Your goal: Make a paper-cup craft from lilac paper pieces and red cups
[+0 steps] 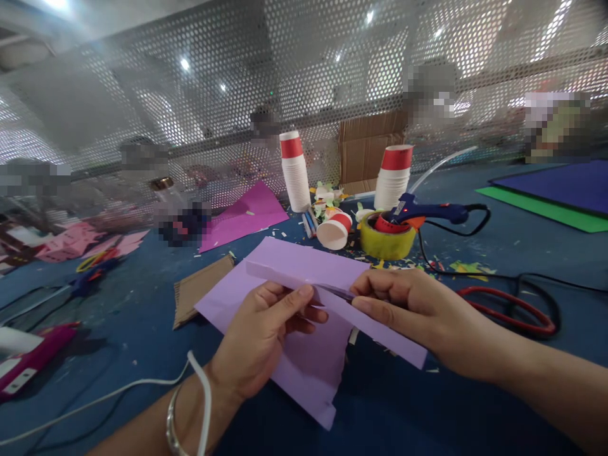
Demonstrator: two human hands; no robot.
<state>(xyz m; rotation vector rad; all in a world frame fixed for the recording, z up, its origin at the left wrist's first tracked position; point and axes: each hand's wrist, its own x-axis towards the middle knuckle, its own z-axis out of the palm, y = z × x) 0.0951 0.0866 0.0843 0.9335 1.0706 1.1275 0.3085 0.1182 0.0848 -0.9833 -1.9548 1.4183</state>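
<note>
A long purple paper strip [380, 326] is held up between both hands, with a crease or overlap near its middle. My left hand [273, 323] pinches it between thumb and fingers near that middle. Just to the right, my right hand [403, 307] is closed on the strip too, thumb on the near side and fingers curled behind. Beneath the hands lies a larger purple sheet [308, 361] with an uneven right edge. A piece of brown cardboard [202, 291] rests at its left.
Behind stand two paper cup stacks [295, 177] [393, 177], a tipped cup [334, 231] and a yellow tape roll [387, 240] bearing a blue glue gun [427, 210]. Red-handled scissors [508, 310] lie right. A white cable [118, 387] crosses my left wrist. Paper scraps are scattered.
</note>
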